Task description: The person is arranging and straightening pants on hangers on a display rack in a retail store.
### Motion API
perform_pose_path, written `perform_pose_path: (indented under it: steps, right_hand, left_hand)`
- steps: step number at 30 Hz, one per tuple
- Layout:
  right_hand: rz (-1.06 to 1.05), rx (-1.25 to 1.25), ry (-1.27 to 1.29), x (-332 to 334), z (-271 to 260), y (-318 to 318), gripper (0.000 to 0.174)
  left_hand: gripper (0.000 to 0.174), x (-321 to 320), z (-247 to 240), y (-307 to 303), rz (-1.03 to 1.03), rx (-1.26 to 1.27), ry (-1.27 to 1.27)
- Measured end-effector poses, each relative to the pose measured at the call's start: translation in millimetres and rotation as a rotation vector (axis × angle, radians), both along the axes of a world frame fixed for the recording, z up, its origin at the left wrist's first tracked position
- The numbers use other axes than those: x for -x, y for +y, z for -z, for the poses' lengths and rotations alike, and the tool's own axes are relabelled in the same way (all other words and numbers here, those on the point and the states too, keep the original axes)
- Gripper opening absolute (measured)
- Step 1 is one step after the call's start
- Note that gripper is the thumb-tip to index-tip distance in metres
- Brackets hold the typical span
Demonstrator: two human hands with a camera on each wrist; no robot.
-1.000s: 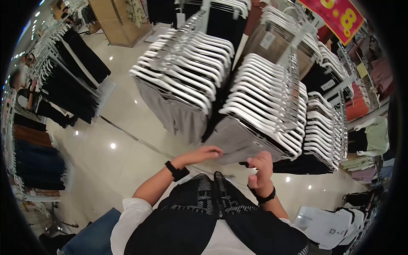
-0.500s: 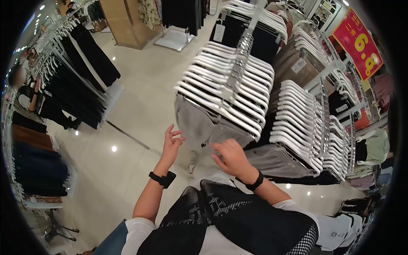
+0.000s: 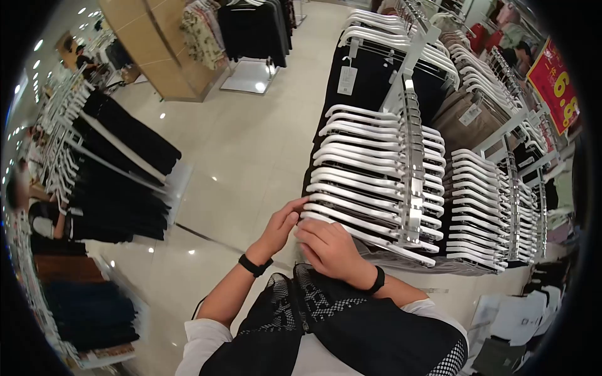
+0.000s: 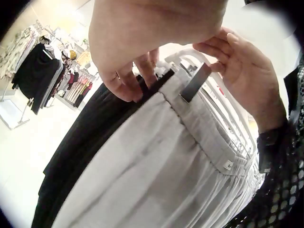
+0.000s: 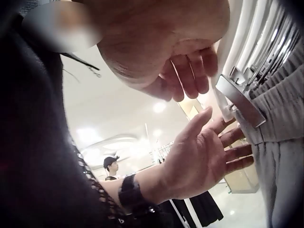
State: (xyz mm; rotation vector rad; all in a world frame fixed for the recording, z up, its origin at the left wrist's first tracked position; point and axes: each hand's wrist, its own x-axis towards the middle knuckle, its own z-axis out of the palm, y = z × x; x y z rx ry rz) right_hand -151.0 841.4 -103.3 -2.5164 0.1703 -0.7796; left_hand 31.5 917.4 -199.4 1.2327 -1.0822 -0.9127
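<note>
Both hands meet at the near left end of a row of white clip hangers [image 3: 351, 200] on a rail. Grey trousers [image 4: 156, 156] with a gathered waistband hang from the front hanger by a dark metal clip [image 4: 195, 81]. The left hand [image 3: 277, 233] has its fingers extended along the side of the row, fingertips at the dark garment [image 4: 97, 123] behind the trousers. Close beside it, the right hand [image 3: 331, 249] has its fingers loosely bent at the hanger's end near the clip, with nothing visible between them.
More hanger rows [image 3: 480, 207] stand to the right, under a red price sign [image 3: 555, 88]. Dark trousers [image 3: 119, 188] hang on a rack at the left, where a person is partly visible. A tiled floor [image 3: 241, 156] runs between, towards a pillar [image 3: 166, 50].
The head view has shifted, so the racks sit differently in it. The hands, apart before, have come together at the left end of the front hanger row.
</note>
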Motion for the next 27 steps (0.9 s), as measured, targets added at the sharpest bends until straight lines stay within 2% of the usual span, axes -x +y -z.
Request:
perform_pose_path:
  steps: [2,4,7,10,11,14,15,16,21,24,27]
  right_hand:
    - [0.006,0.032,-0.049,-7.3,-2.5,-1.3,0.035]
    - [0.044,0.069,-0.081,-17.5,-9.4,-2.9,0.035]
    - [0.242,0.111,0.049,-40.4,-29.3,-9.4,0.042]
    - [0.400,0.127,0.161,-56.3,-30.6,-24.5,0.049]
    - [0.473,0.123,0.193,-61.9,-31.5,-27.7,0.052]
    - [0.693,0.095,0.314,-77.6,-29.8,-22.0,0.068]
    - [0.779,0.080,0.318,-81.5,-29.5,-15.7,0.068]
    - [0.862,0.077,0.316,-86.1,-28.8,-11.4,0.069]
    - [1.177,0.064,0.420,-129.8,-24.7,6.7,0.051]
    - [1.259,0.052,0.366,-177.4,-28.2,9.8,0.049]
    - [1.232,0.007,0.304,-224.2,-29.9,4.2,0.051]
  left_hand:
    - [0.040,-25.6,-4.4,-8.3,0.100,-0.036,-0.049]
    - [0.038,-38.1,-11.5,-24.3,0.112,-0.005,-0.044]
    - [0.032,-54.3,-5.9,-44.2,0.159,0.003,-0.095]
    - [0.030,-81.5,11.8,-70.9,0.140,-0.035,0.029]
    - [0.030,-94.5,18.9,-81.7,0.183,0.019,0.127]
    - [0.037,-137.4,13.5,-108.3,0.255,0.071,0.153]
    - [0.046,-156.5,10.8,-112.8,0.322,0.065,0.132]
    - [0.048,-176.4,9.8,-120.2,0.349,0.078,0.127]
    - [0.050,-269.8,18.0,-152.8,0.429,0.018,0.104]
    - [0.049,-303.4,14.0,-176.3,0.477,-0.045,0.039]
    - [0.047,-321.8,5.7,-200.6,0.505,-0.020,-0.141]
